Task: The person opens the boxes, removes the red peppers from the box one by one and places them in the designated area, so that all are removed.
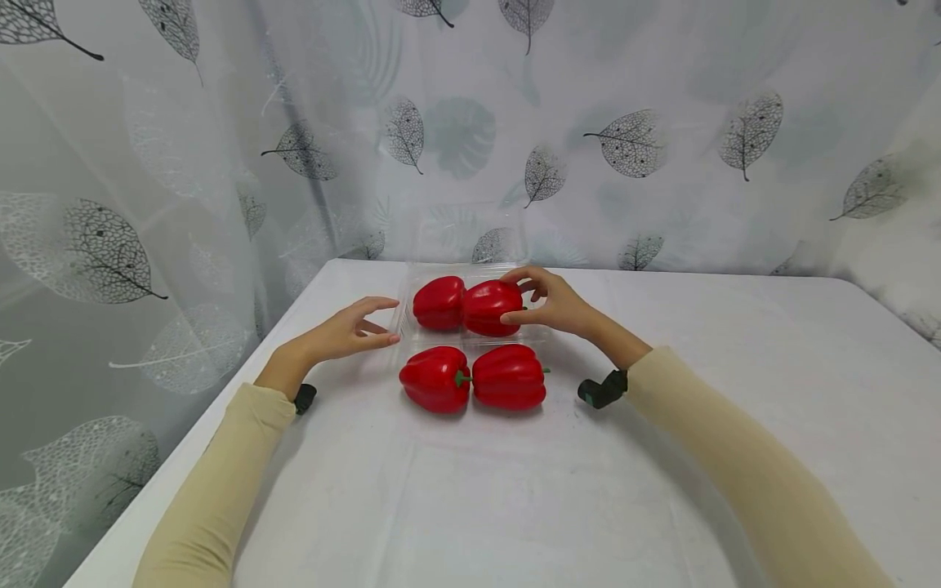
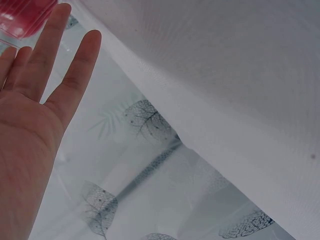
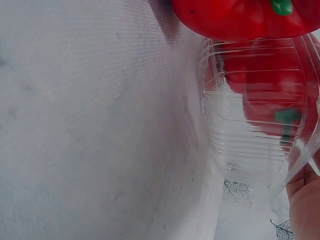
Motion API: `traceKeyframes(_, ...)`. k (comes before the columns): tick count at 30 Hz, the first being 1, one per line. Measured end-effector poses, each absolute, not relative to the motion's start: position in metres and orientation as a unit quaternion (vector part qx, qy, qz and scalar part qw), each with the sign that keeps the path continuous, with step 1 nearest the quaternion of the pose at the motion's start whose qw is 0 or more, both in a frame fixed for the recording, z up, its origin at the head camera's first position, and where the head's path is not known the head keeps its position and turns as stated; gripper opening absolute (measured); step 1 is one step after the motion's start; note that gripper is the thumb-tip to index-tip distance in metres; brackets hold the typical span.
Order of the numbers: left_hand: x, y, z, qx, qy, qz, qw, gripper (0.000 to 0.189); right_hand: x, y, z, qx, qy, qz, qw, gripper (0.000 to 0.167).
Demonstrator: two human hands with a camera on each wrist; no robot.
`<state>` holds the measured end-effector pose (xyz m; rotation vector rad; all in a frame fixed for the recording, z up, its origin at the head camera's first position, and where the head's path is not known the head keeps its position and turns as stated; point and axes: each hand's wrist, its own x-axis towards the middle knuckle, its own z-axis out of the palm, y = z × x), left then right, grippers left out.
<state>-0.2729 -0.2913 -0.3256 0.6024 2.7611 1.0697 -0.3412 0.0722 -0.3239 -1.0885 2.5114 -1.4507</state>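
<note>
A clear plastic container (image 3: 250, 157) with its lid (image 1: 470, 233) raised stands at the table's back, holding two red bell peppers. My right hand (image 1: 555, 306) grips the right-hand red bell pepper (image 1: 485, 309), with thumb and fingers at its right side. To its left lies the other bell pepper (image 1: 439, 302) in the container. My left hand (image 1: 345, 331) is beside the container's left edge, fingers extended and holding nothing; whether the fingertips touch the plastic, I cannot tell. Directly in front of the container, two more bell peppers (image 1: 435, 380) (image 1: 510, 377) with green stems lie side by side.
A white cloth covers the table (image 1: 470, 506). Behind it and along its left side hangs a pale curtain (image 1: 588, 73) printed with leaves. Dark wrist devices (image 1: 603, 389) sit under both wrists.
</note>
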Motion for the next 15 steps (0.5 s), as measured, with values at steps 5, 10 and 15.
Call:
traceKeyframes(5, -0.2721, -0.2908, -0.3255, 0.197, 0.913, 0.352, 0.06, 0.071, -0.3399, 0.0735, -0.3248, -0.352, 0.806, -0.476, 0.018, 0.062)
traceKeyframes(10, -0.2718, -0.2901, -0.325, 0.199, 0.911, 0.356, 0.06, 0.071, -0.338, 0.0737, -0.325, -0.348, 0.804, -0.482, 0.009, 0.062)
traceKeyframes(15, -0.2714, -0.2896, -0.3242, 0.197, 0.912, 0.354, 0.063, 0.071, -0.3382, 0.0739, -0.3271, -0.347, 0.799, -0.491, 0.0, 0.06)
